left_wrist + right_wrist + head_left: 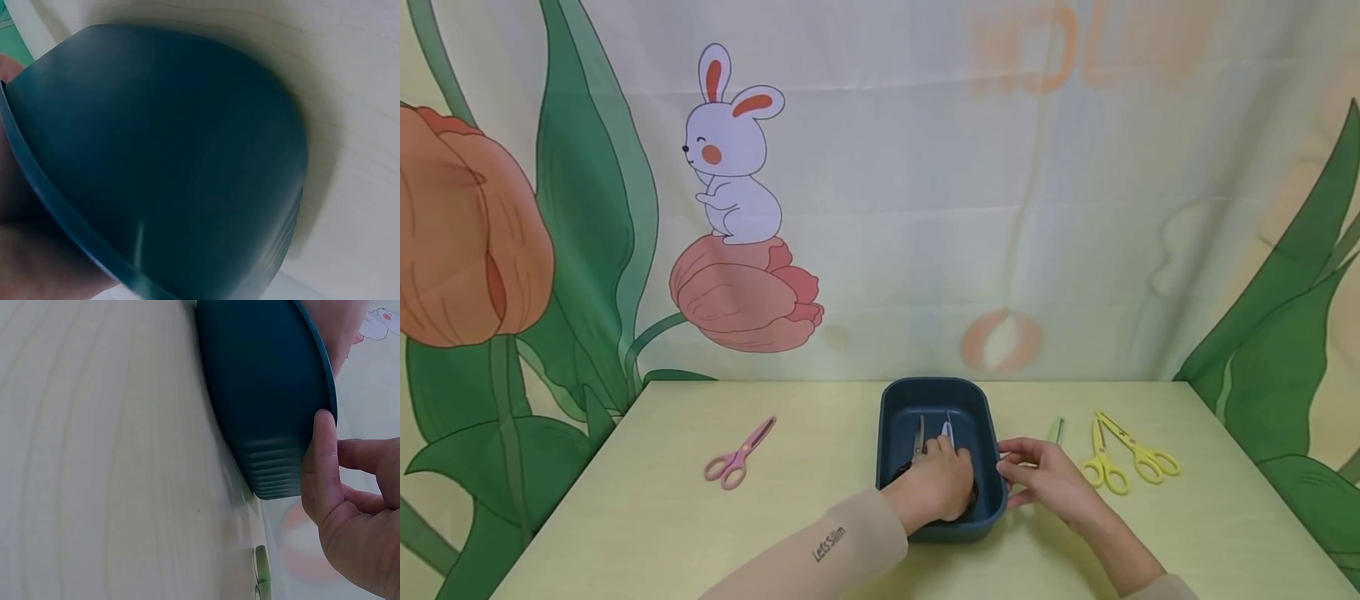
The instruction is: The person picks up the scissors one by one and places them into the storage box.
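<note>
Bin [957, 533], dark blue, lower centre of the frame, with a silver blade [920, 435] inside; left hand [934, 483] reaches in, fingers bent (its hold, if any, cannot be told); right hand [1052, 483] pinches the right rim; pink scissors [743, 451] lower left, yellow scissors [1138, 451] lower right

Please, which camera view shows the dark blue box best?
The head view: it shows the box from above, with its open inside and most of the rim. The left wrist view gives only part of the outer wall and rim; the right wrist view, part of a ridged side, with the right hand at the rim.
</note>
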### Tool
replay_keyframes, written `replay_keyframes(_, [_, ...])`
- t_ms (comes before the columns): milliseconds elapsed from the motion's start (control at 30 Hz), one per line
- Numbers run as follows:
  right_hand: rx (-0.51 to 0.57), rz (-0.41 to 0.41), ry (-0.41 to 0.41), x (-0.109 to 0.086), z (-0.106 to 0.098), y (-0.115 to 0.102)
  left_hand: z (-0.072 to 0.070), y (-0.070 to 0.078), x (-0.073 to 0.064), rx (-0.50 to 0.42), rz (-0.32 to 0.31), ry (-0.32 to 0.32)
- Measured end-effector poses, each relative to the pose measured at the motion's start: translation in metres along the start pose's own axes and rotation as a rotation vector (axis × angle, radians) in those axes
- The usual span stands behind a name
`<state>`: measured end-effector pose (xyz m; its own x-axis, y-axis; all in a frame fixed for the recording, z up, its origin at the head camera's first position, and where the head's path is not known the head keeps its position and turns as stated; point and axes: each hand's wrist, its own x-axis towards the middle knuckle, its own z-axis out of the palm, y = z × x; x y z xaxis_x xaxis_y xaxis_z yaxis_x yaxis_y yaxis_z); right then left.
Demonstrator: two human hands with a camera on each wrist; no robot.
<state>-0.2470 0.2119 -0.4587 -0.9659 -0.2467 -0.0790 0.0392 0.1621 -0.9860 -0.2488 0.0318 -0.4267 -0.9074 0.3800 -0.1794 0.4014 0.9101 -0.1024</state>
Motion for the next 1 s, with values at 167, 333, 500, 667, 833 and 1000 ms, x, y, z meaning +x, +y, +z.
replay_keyframes(167, [-0.001,0.005,0.003,-0.001,0.001,-0.001,0.000,-0.003,-0.001,-0.008,0.018,0.008])
replay_keyframes(333, [0.000,0.008,0.005,-0.001,0.001,-0.002,-0.001,-0.005,-0.002,-0.053,0.003,0.009])
replay_keyframes(500, [0.001,0.001,-0.001,0.000,0.000,-0.002,-0.004,-0.013,-0.005,-0.068,0.017,0.039])
replay_keyframes(667, [0.018,-0.003,-0.008,0.001,-0.001,0.000,-0.012,-0.024,-0.010,-0.095,0.050,0.068])
replay_keyframes(833, [0.036,0.002,-0.016,0.001,-0.001,0.002,-0.022,-0.039,-0.014,-0.182,0.080,0.088])
replay_keyframes(1000, [0.041,-0.007,-0.023,0.000,-0.001,0.001,-0.031,-0.057,-0.018,-0.254,0.093,0.132])
